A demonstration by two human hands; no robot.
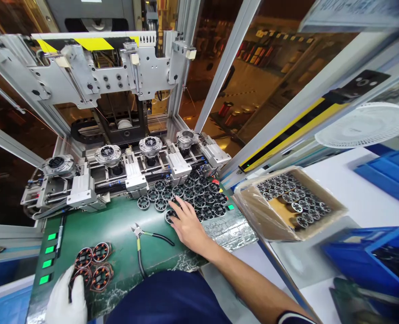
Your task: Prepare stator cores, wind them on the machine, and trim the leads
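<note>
My left hand (pixel 66 294), in a white glove, is at the lower left, its thumb and fingers round the edge of a copper-wound motor stator (pixel 83 273). That stator sits in a small cluster with other wound ones, among them a wound stator (pixel 101 275) beside it. Over the group of bare stator cores (pixel 198 201), my ungloved right hand (pixel 188 225) has its fingers spread. Its thumb side touches a bare stator core (pixel 169 217) at the near left of that group. Diagonal cutters (pixel 138 234) lie between my hands with their handles apart.
Behind the green work surface (pixel 118 216) stands a winding machine with several fixtures, one a round holder (pixel 150 144). A cardboard box (pixel 263 220) of stator cores is at the right, near a blue bin (pixel 364 234). A pen (pixel 61 231) lies by green squares at the left.
</note>
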